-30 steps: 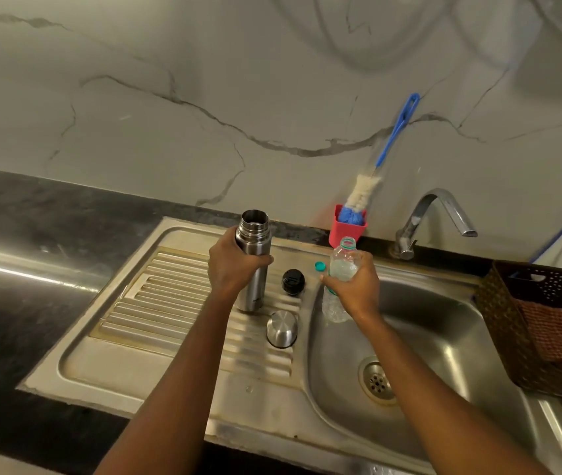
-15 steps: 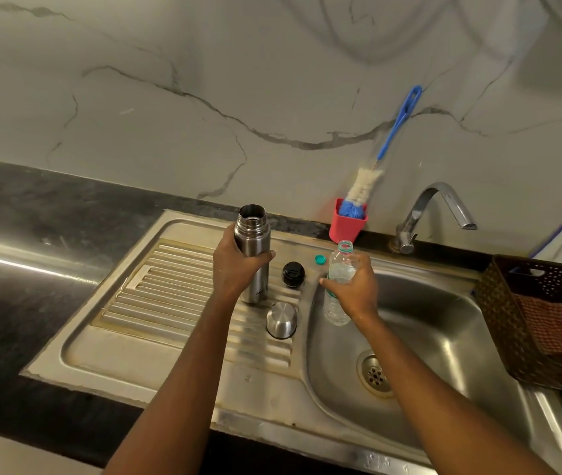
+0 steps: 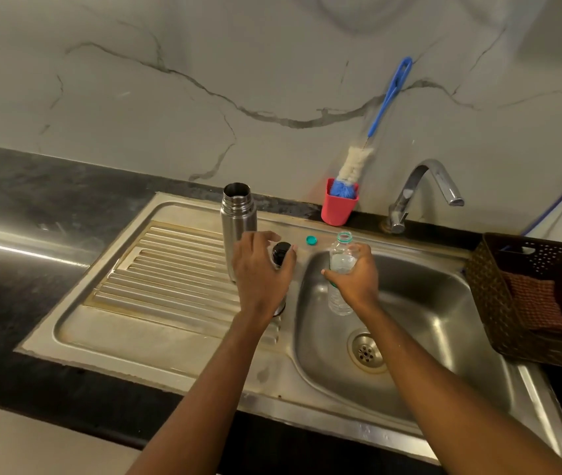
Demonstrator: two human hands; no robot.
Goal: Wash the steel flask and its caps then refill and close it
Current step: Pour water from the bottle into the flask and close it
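The steel flask (image 3: 238, 217) stands upright and open on the ribbed drainboard (image 3: 170, 262), with no hand on it. Just right of it, my left hand (image 3: 259, 275) curls its thumb and fingers round the black inner cap (image 3: 280, 252). Only a sliver of the steel outer cap (image 3: 282, 307) shows under my left wrist. My right hand (image 3: 354, 279) grips a clear, uncapped plastic bottle (image 3: 341, 248) upright over the left side of the sink basin (image 3: 426, 303). The bottle's small teal cap (image 3: 311, 240) lies on the sink rim behind both hands.
A red cup (image 3: 337, 207) holding a blue-handled bottle brush (image 3: 389, 94) stands against the marble wall. The tap (image 3: 423, 186) is at the back right, with no water running. A brown woven basket (image 3: 498, 303) with a cloth sits right of the basin. Black counter runs left.
My left hand has let go of the flask and moved right onto the black inner cap. The right hand still holds the bottle in about the same place.
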